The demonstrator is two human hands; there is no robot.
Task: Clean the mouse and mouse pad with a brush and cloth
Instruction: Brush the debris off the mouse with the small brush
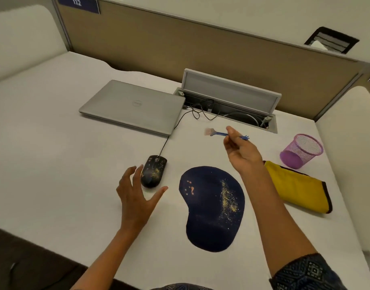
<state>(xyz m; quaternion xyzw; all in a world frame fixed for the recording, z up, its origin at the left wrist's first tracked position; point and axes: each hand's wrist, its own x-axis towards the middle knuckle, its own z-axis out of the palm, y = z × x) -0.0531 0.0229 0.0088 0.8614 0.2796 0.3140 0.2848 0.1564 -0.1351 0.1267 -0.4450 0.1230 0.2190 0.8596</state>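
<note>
A black wired mouse [153,171] speckled with yellowish crumbs lies on the white desk. My left hand [135,195] hovers just in front of it with fingers spread, two fingertips close to its left side. To the right lies a dark blue mouse pad [209,218] with crumbs and small pink flecks on it. My right hand [241,150] is raised above the desk behind the pad and pinches a small blue brush [218,133], its pale bristles pointing left. A folded yellow cloth [297,187] lies at the right.
A closed silver laptop [131,105] sits behind the mouse, whose cable runs into an open cable tray [228,101]. A purple mesh cup [301,150] stands tilted behind the cloth. A brown partition [179,45] backs the desk.
</note>
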